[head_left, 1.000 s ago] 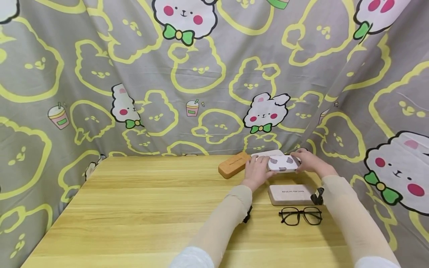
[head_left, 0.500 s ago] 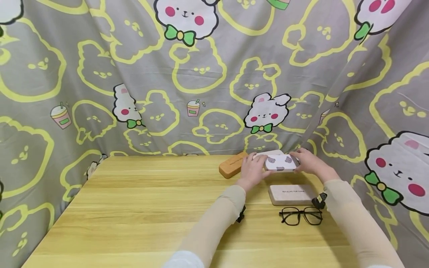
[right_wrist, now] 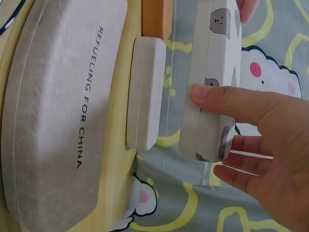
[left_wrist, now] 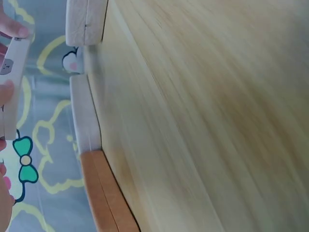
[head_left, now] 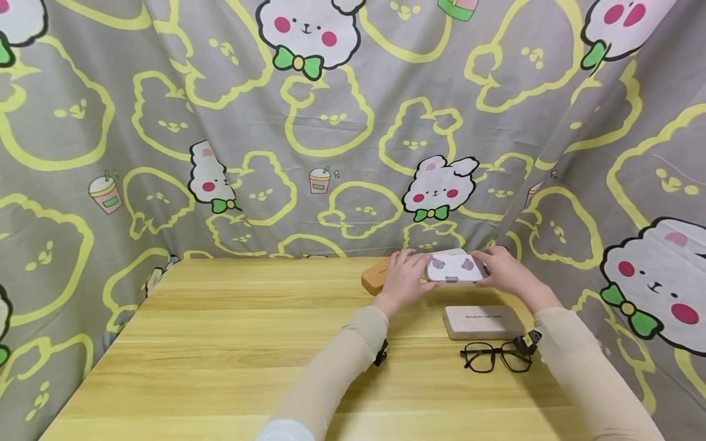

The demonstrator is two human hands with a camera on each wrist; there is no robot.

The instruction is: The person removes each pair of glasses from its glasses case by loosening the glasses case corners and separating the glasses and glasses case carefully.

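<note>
A white glasses case printed with grey bears is held above the far right of the table by both hands. My left hand grips its left end, fingers on top and thumb along the near side. The right hand holds the other end; in the right wrist view its thumb lies across the side of the case and the fingers are curled behind it. A plain pale case stands on the table beyond, partly covered by the held one. Left of it lies an orange-brown case, half hidden by my left hand.
Nearer on the table lies a beige case lettered "REFUELING FOR CHINA". Black-framed glasses rest in front of it, beside my right forearm. A patterned curtain hangs behind the table and along its sides.
Both hands have shifted slightly left with the bear-print case, the left one further. My left hand now covers more of the orange-brown case. The cases and glasses on the table stay in place.
</note>
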